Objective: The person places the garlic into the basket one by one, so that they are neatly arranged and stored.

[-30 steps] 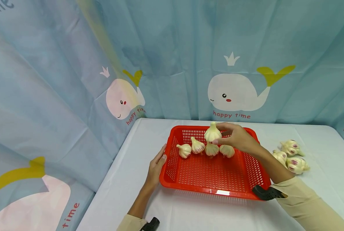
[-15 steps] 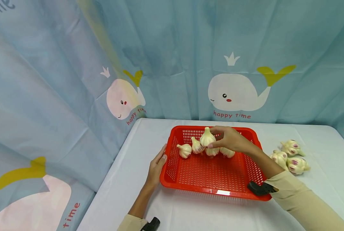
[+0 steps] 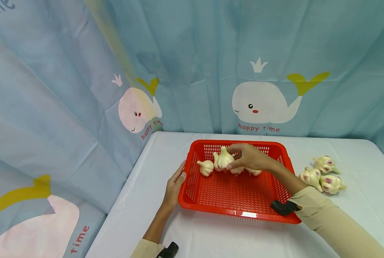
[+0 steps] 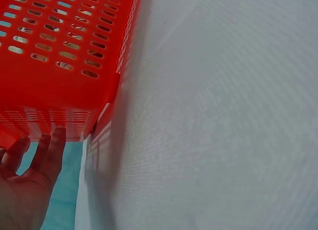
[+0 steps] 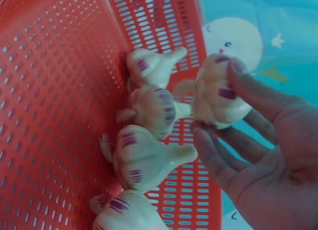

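Observation:
A garlic bulb [image 3: 224, 159] is pinched between the thumb and fingers of my right hand [image 3: 250, 157], held over the back part of the red basket [image 3: 233, 211]. In the right wrist view the held garlic bulb [image 5: 218, 98] is pale with purple patches, beside a row of several other bulbs in the basket, such as the nearest full garlic bulb [image 5: 141, 158]. My left hand [image 3: 174, 186] rests against the basket's left side, its fingers fairly straight. In the left wrist view, the fingertips [image 4: 58, 135] touch the basket's outer wall.
Three more garlic bulbs [image 3: 332, 184] lie together on the white table [image 3: 356, 222], right of the basket. Behind the table hangs a blue whale-print curtain [image 3: 192, 64], which also runs down the left side.
My right hand has moved the garlic bulb left and lower over the basket, from above the middle bulbs to in front of the second one from the left. My left hand stays put.

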Action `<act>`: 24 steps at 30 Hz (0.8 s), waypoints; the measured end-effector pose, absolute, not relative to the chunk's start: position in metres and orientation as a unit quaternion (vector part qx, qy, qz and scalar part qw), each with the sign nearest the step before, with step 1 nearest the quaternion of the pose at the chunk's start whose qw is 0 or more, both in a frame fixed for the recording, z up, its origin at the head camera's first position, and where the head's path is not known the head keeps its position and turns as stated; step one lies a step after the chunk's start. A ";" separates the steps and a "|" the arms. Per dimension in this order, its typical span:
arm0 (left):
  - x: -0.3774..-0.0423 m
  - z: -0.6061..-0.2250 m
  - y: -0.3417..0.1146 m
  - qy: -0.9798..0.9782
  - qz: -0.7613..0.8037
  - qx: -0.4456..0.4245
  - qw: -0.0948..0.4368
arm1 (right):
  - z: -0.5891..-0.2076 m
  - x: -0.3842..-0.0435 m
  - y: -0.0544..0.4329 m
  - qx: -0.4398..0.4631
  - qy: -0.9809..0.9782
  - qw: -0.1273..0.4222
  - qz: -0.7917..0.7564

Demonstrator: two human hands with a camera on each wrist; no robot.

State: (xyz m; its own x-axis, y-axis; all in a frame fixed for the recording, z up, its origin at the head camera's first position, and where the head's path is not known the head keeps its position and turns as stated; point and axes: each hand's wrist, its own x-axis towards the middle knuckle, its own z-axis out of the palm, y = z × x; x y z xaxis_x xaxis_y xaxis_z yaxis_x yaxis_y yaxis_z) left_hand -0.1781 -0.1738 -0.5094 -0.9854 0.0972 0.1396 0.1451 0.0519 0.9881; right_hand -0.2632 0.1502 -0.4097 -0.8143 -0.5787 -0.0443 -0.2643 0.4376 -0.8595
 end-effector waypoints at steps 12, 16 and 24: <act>-0.179 -0.510 -0.174 -0.721 -0.686 -0.093 0.021 | -0.419 -0.266 0.125 -0.305 0.819 0.213 -0.438; -0.179 -0.510 -0.174 -0.723 -0.685 -0.092 0.021 | -0.421 -0.266 0.117 -0.309 0.822 0.228 -0.421; -0.179 -0.510 -0.173 -0.722 -0.687 -0.081 0.020 | -0.427 -0.267 0.105 -0.338 0.820 0.224 -0.404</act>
State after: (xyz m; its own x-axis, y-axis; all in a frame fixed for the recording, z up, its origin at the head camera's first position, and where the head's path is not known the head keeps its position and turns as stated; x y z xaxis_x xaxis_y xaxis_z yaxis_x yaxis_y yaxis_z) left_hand -0.1792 -0.1735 -0.5098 -0.9860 0.0897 0.1404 0.1447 0.0438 0.9885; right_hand -0.2673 0.1046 -0.4274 -0.6713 -0.7352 -0.0938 -0.3731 0.4446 -0.8144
